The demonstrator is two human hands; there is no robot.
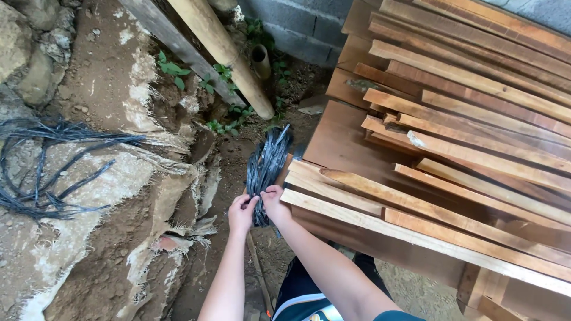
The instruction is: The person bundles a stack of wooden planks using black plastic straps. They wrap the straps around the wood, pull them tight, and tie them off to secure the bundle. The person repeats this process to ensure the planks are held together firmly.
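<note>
Over dirt ground (107,249) (stacked planks (452,148) beside), both hands' fingers (253,202) pinch black strips (267,160).

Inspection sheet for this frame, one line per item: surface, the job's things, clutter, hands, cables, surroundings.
Surface: stacked wooden planks on bare earth.
Job's things: bundle of dark strands, upright at the planks' edge.
Clutter: torn sacking; loose dark strands.
Hands: left hand and right hand both pinch the bundle's lower part.
Cables: nothing seen.
Surroundings: bamboo pole, block wall, small weeds.
</note>
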